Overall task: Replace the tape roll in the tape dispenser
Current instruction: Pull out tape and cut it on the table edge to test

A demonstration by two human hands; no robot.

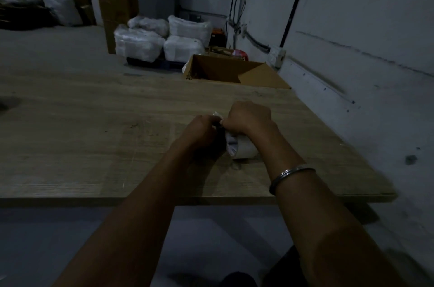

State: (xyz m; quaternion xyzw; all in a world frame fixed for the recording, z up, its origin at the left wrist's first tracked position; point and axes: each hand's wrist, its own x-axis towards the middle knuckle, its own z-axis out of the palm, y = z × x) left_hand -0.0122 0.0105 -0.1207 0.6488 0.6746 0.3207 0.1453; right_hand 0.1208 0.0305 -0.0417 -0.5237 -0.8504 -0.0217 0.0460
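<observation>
Dim light falls over a wooden surface (94, 122) set against a grey wall, and both hands meet above its right half. Seen from behind, the right hand (249, 118) has its fingers curled down onto the top of a pale tape roll (242, 148), which stands on edge on the surface under that wrist. The left hand (202, 129) is curled too, its fingertips pressed against the right hand's at the roll's left face; something dark sits between them there, too shadowed to identify, so what the left fingers hold cannot be told. A metal bangle (291, 177) circles the right forearm. Beyond the surface's far edge sits an open cardboard box (234, 70), and farther back white wrapped bundles (162, 37) are stacked on the floor.
</observation>
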